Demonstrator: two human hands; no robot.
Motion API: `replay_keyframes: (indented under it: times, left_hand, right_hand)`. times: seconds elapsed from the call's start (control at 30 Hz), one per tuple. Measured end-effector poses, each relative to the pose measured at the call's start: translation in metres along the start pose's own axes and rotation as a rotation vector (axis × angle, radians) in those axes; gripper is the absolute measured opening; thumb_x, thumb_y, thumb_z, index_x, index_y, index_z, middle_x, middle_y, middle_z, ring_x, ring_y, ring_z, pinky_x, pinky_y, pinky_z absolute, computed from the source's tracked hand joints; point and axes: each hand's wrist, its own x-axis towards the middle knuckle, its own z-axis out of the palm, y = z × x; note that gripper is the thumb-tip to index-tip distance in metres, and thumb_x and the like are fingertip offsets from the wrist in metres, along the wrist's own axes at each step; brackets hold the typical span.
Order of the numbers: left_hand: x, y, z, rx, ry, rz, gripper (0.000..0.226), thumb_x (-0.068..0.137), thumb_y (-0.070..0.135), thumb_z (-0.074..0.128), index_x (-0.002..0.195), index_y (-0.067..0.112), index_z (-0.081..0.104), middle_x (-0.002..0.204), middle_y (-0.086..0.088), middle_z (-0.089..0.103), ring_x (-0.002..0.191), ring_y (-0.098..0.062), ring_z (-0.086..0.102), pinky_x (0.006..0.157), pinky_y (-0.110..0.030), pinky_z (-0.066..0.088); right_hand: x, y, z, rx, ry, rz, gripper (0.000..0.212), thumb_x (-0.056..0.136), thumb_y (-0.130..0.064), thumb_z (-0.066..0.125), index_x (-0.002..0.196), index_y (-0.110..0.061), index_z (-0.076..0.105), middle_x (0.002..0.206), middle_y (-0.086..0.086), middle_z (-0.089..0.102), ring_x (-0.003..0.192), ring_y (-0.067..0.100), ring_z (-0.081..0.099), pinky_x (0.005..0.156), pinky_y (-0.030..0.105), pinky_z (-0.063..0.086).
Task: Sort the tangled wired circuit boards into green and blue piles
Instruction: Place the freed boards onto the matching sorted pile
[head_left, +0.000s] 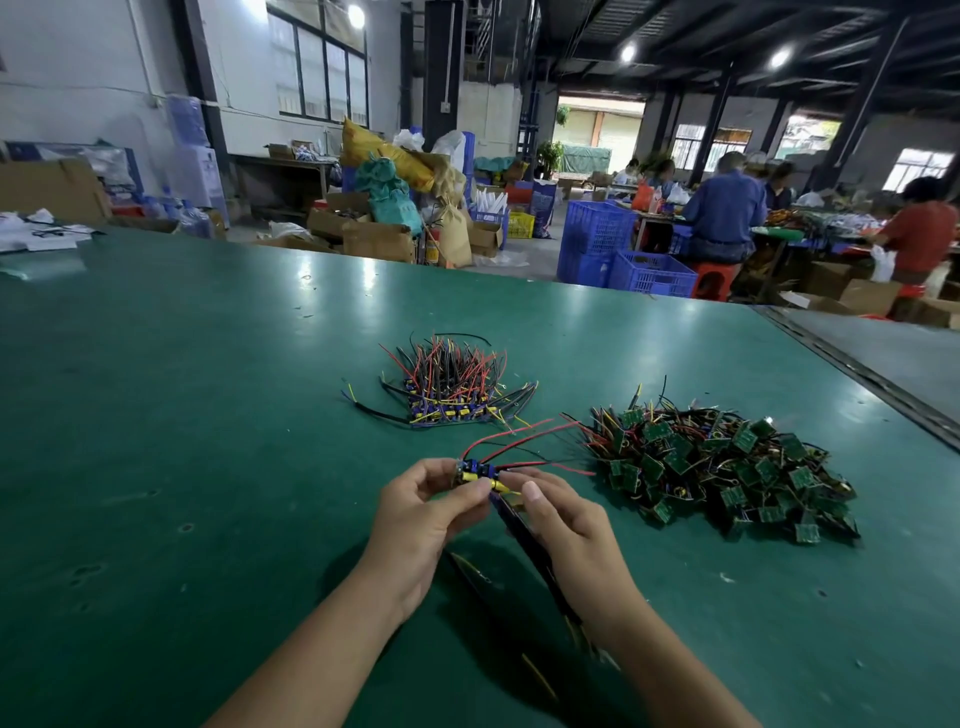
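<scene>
A wide dark green surface (182, 389) runs across the room, glossy under the ceiling lamps. Just above its near middle, the left hand (421, 512) and right hand (566, 525) both pinch a small blue circuit board with red and black wires (472, 470) between curled fingers. Beyond it lies the pile of blue boards (447, 400). To the right is the larger heap of green boards (727, 467). Past the far edge are blue plastic crates (613, 244), brown cardboard boxes (374, 239) and seated workers (724, 213).

The table (182, 415) is dark green. The far pile (447, 387) has blue boards with red and black wires, the right pile (727, 467) green boards, the held board (475, 470) blue and yellow.
</scene>
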Motion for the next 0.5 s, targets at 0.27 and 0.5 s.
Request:
replay_keyframes:
  times: [0.27,0.5]
  left_hand:
    - [-0.003,0.005,0.001,-0.104,-0.055,-0.239,0.025,0.081,-0.019,0.055,0.088,0.005,0.059,0.066,-0.009,0.066,0.053,-0.012,0.063,0.047,-0.022,0.054]
    - [-0.005,0.006,0.004,-0.176,-0.074,-0.322,0.023,0.069,0.000,0.067,0.089,0.010,0.062,0.064,-0.006,0.066,0.048,-0.008,0.060,0.040,-0.015,0.045]
  right_hand:
    - [0.007,0.003,-0.018,0.640,-0.066,0.468,0.014,0.084,-0.003,0.058,0.090,-0.008,0.069,0.088,0.011,0.072,0.055,0.023,0.067,0.047,0.026,0.052]
    - [0.011,0.009,-0.020,0.735,-0.152,0.587,0.045,0.063,-0.007,0.055,0.109,-0.006,0.058,0.086,0.010,0.073,0.058,0.019,0.067,0.050,0.024,0.054]
